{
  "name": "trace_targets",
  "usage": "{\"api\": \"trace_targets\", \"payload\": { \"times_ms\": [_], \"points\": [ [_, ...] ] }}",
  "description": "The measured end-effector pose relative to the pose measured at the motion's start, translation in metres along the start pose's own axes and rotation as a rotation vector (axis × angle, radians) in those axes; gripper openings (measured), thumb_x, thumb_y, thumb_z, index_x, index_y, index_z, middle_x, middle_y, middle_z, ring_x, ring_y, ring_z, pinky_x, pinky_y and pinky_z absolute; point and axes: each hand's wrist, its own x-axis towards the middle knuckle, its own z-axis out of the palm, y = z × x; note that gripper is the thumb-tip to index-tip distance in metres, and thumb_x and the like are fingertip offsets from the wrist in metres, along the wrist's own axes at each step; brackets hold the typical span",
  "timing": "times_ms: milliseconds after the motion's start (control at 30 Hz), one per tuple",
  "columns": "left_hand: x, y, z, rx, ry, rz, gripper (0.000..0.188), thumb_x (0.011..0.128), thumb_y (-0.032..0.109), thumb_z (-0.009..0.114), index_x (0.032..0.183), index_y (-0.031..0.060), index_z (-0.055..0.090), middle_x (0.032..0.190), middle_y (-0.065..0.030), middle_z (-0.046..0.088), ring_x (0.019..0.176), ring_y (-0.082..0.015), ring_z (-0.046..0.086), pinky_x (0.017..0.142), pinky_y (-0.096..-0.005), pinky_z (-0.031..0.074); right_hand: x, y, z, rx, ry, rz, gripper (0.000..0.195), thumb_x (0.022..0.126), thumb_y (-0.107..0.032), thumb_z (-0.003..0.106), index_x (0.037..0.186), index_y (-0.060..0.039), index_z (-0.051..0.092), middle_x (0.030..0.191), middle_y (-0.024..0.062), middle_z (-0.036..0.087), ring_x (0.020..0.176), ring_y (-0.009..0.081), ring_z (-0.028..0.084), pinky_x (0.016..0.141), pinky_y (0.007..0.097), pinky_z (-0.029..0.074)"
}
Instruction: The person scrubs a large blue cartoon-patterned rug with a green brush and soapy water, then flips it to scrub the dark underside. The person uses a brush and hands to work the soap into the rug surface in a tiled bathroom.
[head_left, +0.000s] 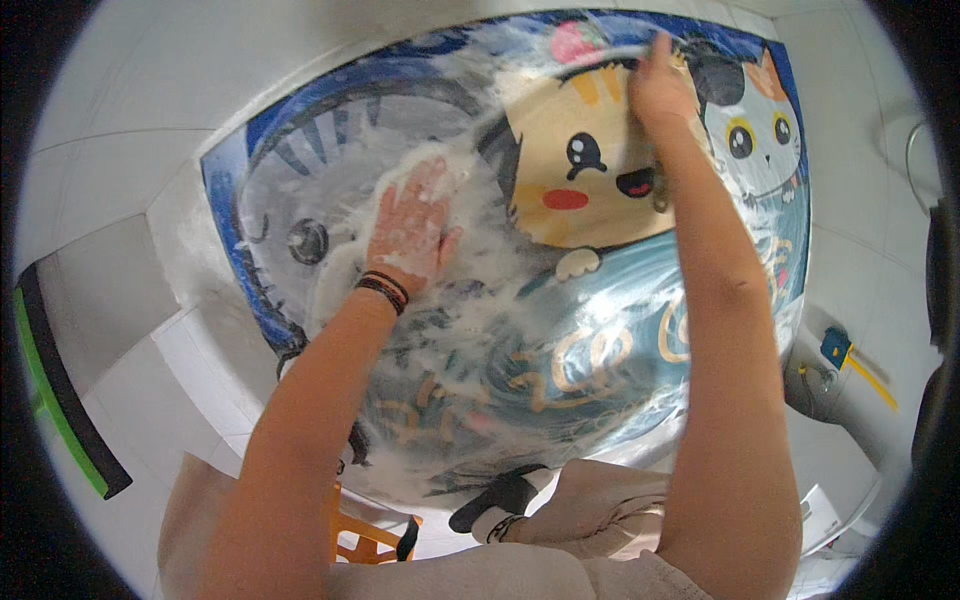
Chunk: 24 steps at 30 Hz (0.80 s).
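Note:
A mat (592, 180) printed with cartoon cats lies on the tiled floor, wet and streaked with white suds. My left hand (411, 229) rests flat on the suds (461, 187) over the grey cat's face, fingers spread, with foam on its skin. Dark bands circle that wrist. Farther out, my right hand (664, 94) is at the top of the tan cat's head, near the mat's far edge. It is blurred, and its palm side is hidden, so I cannot tell whether it holds something. The strawberry print (576, 42) is just left of it.
A green and black squeegee-like tool (67, 397) lies at the far left. On the right is a blue brush-like tool with a yellow handle (870, 379). An orange plastic stool (367, 536) is below me, beside my dark footwear (495, 496). White tiles (855, 187) surround the mat.

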Motion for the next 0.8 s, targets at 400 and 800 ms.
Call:
{"api": "trace_targets", "payload": {
  "times_ms": [400, 800],
  "points": [
    [-0.007, -0.009, 0.015, -0.052, 0.185, 0.029, 0.062, 0.093, 0.04, 0.04, 0.144, 0.0068, 0.03, 0.15, -0.0131, 0.029, 0.143, -0.0272, 0.015, 0.115, -0.0471, 0.01, -0.067, -0.129, 0.027, -0.087, -0.137, -0.396, 0.057, 0.093, -0.026, 0.044, 0.145, -0.0142, 0.024, 0.095, 0.0237, 0.063, 0.078, 0.0366, 0.065, 0.062, 0.0465, 0.053],
    [-0.009, -0.01, 0.01, -0.008, 0.122, -0.038, 0.064, 0.094, 0.037, 0.04, 0.148, 0.01, 0.021, 0.157, -0.0064, 0.008, 0.144, -0.0246, 0.012, 0.116, -0.0444, 0.01, -0.1, -0.179, 0.041, 0.065, -0.138, -0.571, 0.048, 0.092, -0.021, 0.041, 0.139, -0.0165, 0.033, 0.092, 0.0265, 0.063, 0.08, 0.037, 0.066, 0.066, 0.0481, 0.053]
  ]
}}
